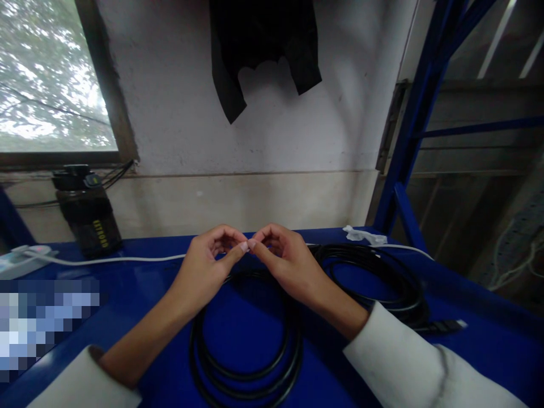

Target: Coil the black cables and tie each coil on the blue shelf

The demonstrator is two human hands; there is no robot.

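My left hand point(206, 263) and my right hand point(293, 263) meet at their fingertips above the blue table point(140, 306). Thumb and index finger of each hand are pinched together, and the two pinches touch. Whatever sits between the fingertips is too small or too hidden to make out. Below my hands lies a loosely coiled black cable point(249, 376); its far side is partly covered by the hands. To the right of my right hand rests a second, thicker coil of black cable point(410, 283), with a plug point(446, 326) at its near end.
At the back left stands a dark water bottle point(87, 218), near a white power strip point(28, 258). A white cord point(123, 259) runs along the table's back. Crumpled clear plastic point(365, 235) lies at the back right, beside a blue metal post point(408, 141).
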